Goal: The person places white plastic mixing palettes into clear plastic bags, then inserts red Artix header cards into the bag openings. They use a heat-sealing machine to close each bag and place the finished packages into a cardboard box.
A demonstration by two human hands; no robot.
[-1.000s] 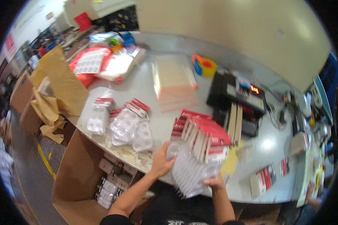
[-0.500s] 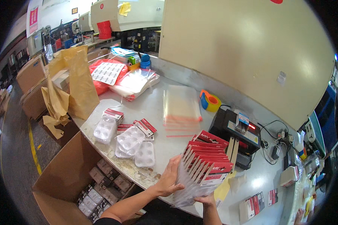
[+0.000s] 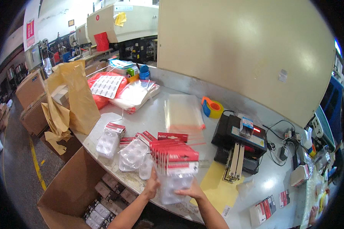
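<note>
Between my two hands, above the front edge of the table, is a fanned stack of blister packs [image 3: 176,158] with red-topped cards and transparent plastic cavities. My left hand [image 3: 152,185] closes on its left side. The fingers of my right hand [image 3: 193,189] wrap its lower right, with the thumb over the front plastic. Just left of the stack lie more blister packs [image 3: 134,152] in an overlapping heap, partly hidden by the held stack. Farther left sits another small pile of blister packs [image 3: 107,144].
Transparent bags [image 3: 183,110] lie mid-table beside a tape roll [image 3: 213,108]. A black machine [image 3: 240,133] stands right, near a yellow sheet [image 3: 214,185] and stacked cards [image 3: 263,211]. Below the left edge, an open carton [image 3: 63,191] holds packs. A brown paper bag [image 3: 74,91] stands behind.
Both hands have carried the stack leftward, off the yellow sheet, and turned it so the plastic faces me more squarely. The view has shifted slightly.
</note>
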